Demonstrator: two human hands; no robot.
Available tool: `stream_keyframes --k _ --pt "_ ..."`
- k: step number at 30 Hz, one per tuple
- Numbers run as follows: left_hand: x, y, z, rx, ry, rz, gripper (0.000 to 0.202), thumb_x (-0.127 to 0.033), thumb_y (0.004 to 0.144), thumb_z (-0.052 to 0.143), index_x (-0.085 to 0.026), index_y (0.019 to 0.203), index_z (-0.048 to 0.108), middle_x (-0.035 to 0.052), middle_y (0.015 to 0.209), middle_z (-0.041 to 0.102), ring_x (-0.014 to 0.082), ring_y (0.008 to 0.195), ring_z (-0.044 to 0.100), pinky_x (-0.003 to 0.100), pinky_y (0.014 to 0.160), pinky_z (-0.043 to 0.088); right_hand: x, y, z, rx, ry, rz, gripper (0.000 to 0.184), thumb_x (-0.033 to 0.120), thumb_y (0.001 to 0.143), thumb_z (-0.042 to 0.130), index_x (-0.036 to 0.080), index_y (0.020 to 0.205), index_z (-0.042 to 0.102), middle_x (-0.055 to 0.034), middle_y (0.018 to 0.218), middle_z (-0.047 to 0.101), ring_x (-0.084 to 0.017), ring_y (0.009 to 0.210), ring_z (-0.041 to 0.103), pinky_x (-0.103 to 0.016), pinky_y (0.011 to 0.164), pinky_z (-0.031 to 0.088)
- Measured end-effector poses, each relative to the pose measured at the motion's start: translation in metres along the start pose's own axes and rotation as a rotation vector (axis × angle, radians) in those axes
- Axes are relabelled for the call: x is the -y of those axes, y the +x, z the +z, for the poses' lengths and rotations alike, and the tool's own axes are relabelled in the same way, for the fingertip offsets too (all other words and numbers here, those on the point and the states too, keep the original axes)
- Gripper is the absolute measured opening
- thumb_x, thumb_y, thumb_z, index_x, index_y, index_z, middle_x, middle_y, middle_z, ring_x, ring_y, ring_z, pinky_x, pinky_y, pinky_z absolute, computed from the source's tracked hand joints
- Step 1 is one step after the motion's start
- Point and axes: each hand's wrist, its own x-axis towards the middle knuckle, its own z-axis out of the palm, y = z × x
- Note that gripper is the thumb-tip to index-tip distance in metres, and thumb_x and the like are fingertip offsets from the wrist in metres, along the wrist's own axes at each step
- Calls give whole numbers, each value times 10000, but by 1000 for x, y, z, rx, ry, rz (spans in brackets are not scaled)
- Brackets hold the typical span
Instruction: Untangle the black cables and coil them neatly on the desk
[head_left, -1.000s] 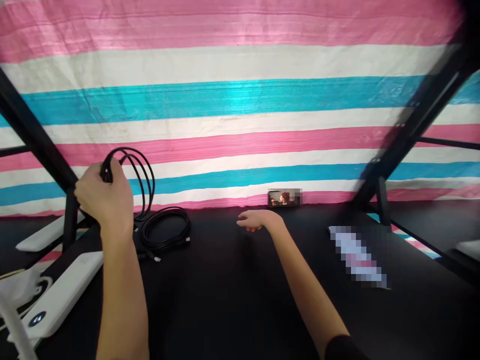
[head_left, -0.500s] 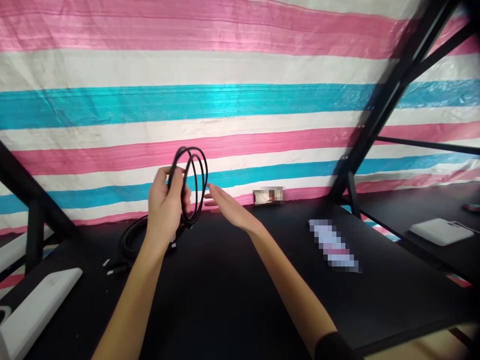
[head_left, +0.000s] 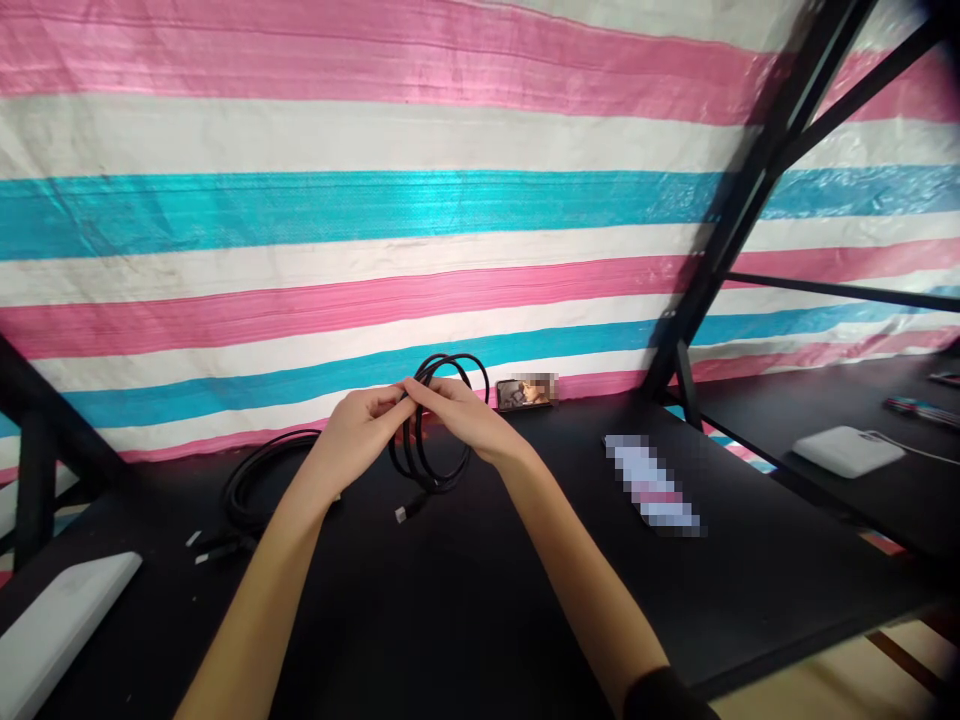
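Note:
A black cable (head_left: 450, 486), wound into a loose coil, hangs upright over the dark table between my two hands. My left hand (head_left: 367, 425) pinches the coil at its left side, thumb and fingers closed. From the right, my right hand (head_left: 461, 415) closes on the same part of the coil, its fingertips meeting those of my left. The cable's light-tipped plug (head_left: 401, 514) dangles below the coil. Behind my left forearm lies another coiled black cable (head_left: 244, 485) on the table, its light-coloured plug ends (head_left: 201, 558) pointing left; my arm hides part of it.
At the left edge lies a long white device (head_left: 71, 610). A small screen (head_left: 523, 394) leans at the back, and a phone-like slab (head_left: 651, 487), pixelated, lies to the right. Black metal frame bars (head_left: 739, 215) rise beside a second table holding a white box (head_left: 847, 452).
My left hand has carried the coiled cable rightward and lower. My right hand, open beside it before, has now taken hold of the coil too. The view has shifted slightly right.

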Motion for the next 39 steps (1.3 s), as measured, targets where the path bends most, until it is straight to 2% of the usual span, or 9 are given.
stream_keyframes --k 4,9,13,20,25,29,33,36,39 --pt "1 -1 -8 42 58 -34 325 -425 786 526 -173 627 656 1 607 633 160 598 591 252 568 441 -2 1 -1 44 16 -5 440 560 813 500 158 673 608 -17 633 587 -133 661 560 -257 642 428" --pt "0 -1 -14 78 -26 -111 351 -472 781 545 -177 645 675 4 591 634 139 548 594 230 543 474 -5 4 -1 34 64 -14 397 527 822 512 169 720 650 -28 711 631 -145 731 588 -289 729 446" --pt "1 -1 -20 82 -73 -106 353 -474 802 524 -182 680 681 13 636 669 140 526 626 219 503 489 -4 5 -1 7 79 23 395 524 810 530 164 687 637 -32 710 639 -144 709 585 -277 693 453" --pt "-1 -2 -17 70 -57 -110 430 -483 816 496 -170 556 635 24 520 642 126 442 599 204 450 475 0 3 5 0 167 132 312 434 842 524 155 729 609 -24 687 633 -110 632 591 -243 633 466" --pt "3 -1 -26 -101 -35 -156 441 -557 778 501 -171 672 686 33 482 628 162 489 622 248 506 502 4 -1 6 16 117 114 187 345 804 603 162 780 573 -37 748 655 -128 678 619 -235 601 466" --pt "12 -1 -40 -305 94 -136 418 -563 735 549 -175 803 688 50 607 677 211 643 655 300 616 508 2 -3 7 143 17 82 198 314 811 593 169 723 491 -40 718 643 -149 681 637 -241 584 467" --pt "20 1 -43 -217 274 -152 458 -553 711 572 -195 985 651 91 875 700 264 831 648 354 700 500 1 -5 7 196 -84 73 125 264 871 486 177 784 460 21 676 590 -84 510 582 -207 521 426" --pt "30 6 -36 -166 306 -110 566 -529 712 571 -216 1183 552 113 1171 604 283 1039 581 379 797 485 4 -6 7 178 -156 73 65 232 885 439 180 895 477 41 679 575 -44 408 484 -189 457 375" --pt "42 13 -29 -156 323 -51 624 -492 737 554 -236 1297 451 112 1317 499 288 1180 484 397 876 447 8 -7 7 168 -197 48 165 270 899 411 172 971 523 38 673 554 -34 384 403 -187 423 341"
